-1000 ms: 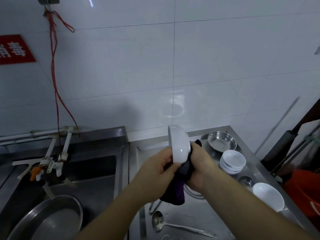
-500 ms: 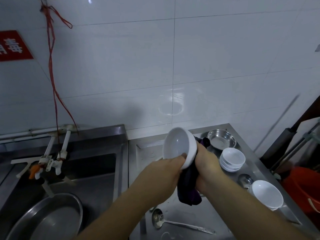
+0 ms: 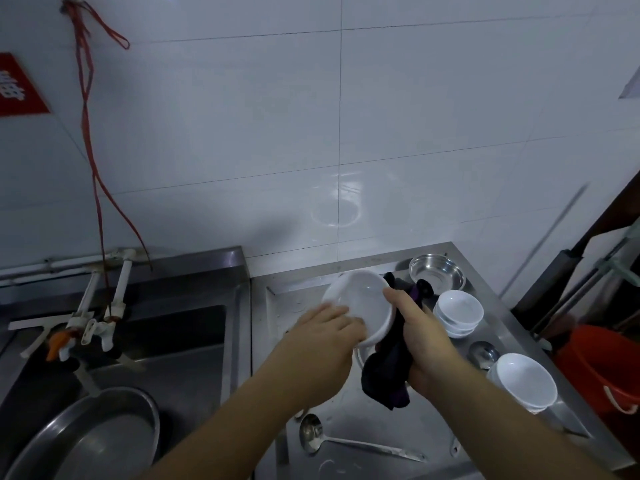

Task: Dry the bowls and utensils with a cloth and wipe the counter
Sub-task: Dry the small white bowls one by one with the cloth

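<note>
At the far left we see a red sign [image 3: 19,86] on the tiled wall and a red cord [image 3: 90,147] hanging down to the white taps [image 3: 91,323] over the steel sink [image 3: 194,344]. A large metal basin [image 3: 86,441] sits in the sink's near corner.

Moving right, our left hand [image 3: 325,344] holds the white bowl [image 3: 358,308] by its lower left rim, fingers curled over the edge; the bowl is lifted above the tabletop [image 3: 433,431] and tilted so that its hollow faces us. Below it a steel ladle [image 3: 349,441] lies flat on the tabletop, its scoop toward the sink.

Our right hand [image 3: 420,337] grips the dark cloth [image 3: 391,372] against the bowl's right rim, thumb pressed on the inside of the bowl, the other fingers clenched round the fabric; the loose end of the cloth hangs below the hand.

Further right, a shiny steel bowl [image 3: 437,274] stands at the back of the tabletop, a stack of small white bowls [image 3: 458,313] just in front of it, and another stack of white bowls [image 3: 523,381] nearer us, with a spoon [image 3: 484,353] between the two stacks. Off the tabletop's right edge stands a red bucket [image 3: 604,368].
</note>
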A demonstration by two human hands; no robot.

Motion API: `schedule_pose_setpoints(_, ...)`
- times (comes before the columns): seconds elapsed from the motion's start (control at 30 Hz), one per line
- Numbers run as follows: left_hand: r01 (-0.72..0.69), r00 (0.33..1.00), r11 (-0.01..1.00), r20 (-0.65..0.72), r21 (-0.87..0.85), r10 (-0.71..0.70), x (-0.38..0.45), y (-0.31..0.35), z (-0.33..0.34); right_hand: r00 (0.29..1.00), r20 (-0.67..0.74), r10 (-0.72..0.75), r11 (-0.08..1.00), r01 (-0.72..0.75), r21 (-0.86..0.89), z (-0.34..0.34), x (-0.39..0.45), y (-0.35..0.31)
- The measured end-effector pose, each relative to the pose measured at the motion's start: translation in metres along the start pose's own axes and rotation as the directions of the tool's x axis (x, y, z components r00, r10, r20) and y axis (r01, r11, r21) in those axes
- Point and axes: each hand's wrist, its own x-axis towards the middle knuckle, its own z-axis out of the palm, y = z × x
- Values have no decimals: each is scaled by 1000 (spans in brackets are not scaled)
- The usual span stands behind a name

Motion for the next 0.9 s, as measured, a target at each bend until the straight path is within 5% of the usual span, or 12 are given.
schedule_pose_setpoints(0.2,192,966,923,-102,-334,-238,2,5,11,992,-33,125,987,-121,106,-10,4,0)
schedule_pose_setpoints(0.37,292,880,446,55,-846,-472,12,17,21,986,-87,143,981,-129,144,-27,7,-4)
schedule_pose_setpoints(0.5,305,761,102,178,-947,-624,32,26,28,986,-90,140,985,-129,117,-52,8,-3)
schedule_pose_setpoints(0.6,324,747,-74,303,-943,-591,49,31,35,987,-90,135,986,-125,110,-74,10,-7)
schedule_pose_setpoints(0.73,358,730,-158,381,-920,-567,72,46,55,986,-127,113,990,-100,103,-110,18,-17)
schedule_pose_setpoints(0.9,408,744,-127,410,-904,-527,112,79,82,968,-250,24,1000,-19,23,-173,38,-32)
